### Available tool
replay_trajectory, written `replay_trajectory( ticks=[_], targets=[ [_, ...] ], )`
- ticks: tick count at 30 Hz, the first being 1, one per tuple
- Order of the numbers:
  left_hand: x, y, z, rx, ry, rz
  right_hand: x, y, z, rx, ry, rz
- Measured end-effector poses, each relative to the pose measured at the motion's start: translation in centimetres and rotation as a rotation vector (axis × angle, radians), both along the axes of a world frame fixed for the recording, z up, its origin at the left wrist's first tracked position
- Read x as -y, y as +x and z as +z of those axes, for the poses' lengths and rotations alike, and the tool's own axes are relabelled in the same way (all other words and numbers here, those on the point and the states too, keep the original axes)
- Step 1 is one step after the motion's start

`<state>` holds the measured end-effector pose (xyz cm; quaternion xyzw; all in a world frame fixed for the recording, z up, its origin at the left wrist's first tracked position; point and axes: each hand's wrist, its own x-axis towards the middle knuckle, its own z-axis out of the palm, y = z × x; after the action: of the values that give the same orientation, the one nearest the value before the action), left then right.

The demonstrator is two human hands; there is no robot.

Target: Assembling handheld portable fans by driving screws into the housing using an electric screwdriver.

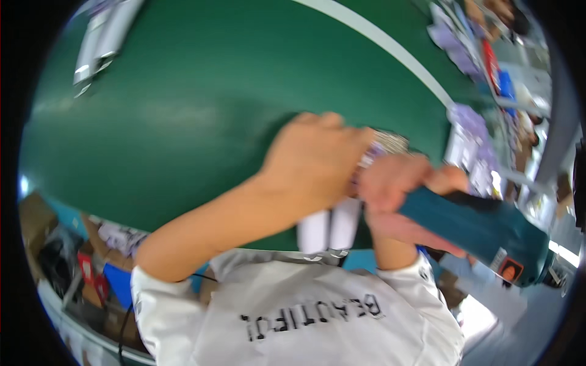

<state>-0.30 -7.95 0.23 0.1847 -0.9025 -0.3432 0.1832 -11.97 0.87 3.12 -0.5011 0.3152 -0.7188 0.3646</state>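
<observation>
Right hand, in the head view, is closed around the narrow end of a teal handheld tool over the green table. Left hand is curled close beside it; blur hides what it grips. White strips show below both hands, at the table's near edge.

The worktop is deep green, crossed by a curved white stripe. The tool is dark teal with a black section and an orange-and-black label. Pale lilac-white strips lie near a white shirt bearing black lettering. One box is blue.
</observation>
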Motion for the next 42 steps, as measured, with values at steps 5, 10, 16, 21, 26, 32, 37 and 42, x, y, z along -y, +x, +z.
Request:
replay_trajectory(
  ticks=[5, 10, 16, 21, 26, 32, 37, 42],
  targets=[
    [-0.9, 0.6, -1.2, -0.021, -0.008, -0.022, -1.0, 1.3, -1.2, 0.072, -0.025, -0.049],
    [-0.8, 0.5, -0.4, 0.081, 0.019, -0.054, -0.7, 0.9, -1.3, 0.111, -0.003, -0.150],
    [-0.2, -0.8, 0.7, 0.109, -0.015, -0.072, -0.5, -0.1, -1.9, 0.110, -0.085, -0.183],
    [0.5, -0.2, 0.5, 0.020, -0.043, -0.005, -0.1, -0.1, 0.5, -0.059, 0.286, -0.068],
    [1.1, -1.3, 1.5, 0.004, -0.077, 0.077, -3.2, -4.4, 2.5, 0.394, -0.223, -0.394],
    [0.7, 0.5, 1.6, -0.097, -0.002, -0.012, -10.7, -11.3, 0.3, 0.268, -0.120, -0.717],
    [-0.8, 3.7, -2.6, -0.200, 0.377, 0.189, -11.0, -12.8, -1.4, 0.211, -0.203, -0.709],
    [-3.4, 3.5, -3.5, -0.198, 0.225, 0.117, -10.2, -12.9, -2.0, 0.206, -0.249, -0.677]
  ],
)
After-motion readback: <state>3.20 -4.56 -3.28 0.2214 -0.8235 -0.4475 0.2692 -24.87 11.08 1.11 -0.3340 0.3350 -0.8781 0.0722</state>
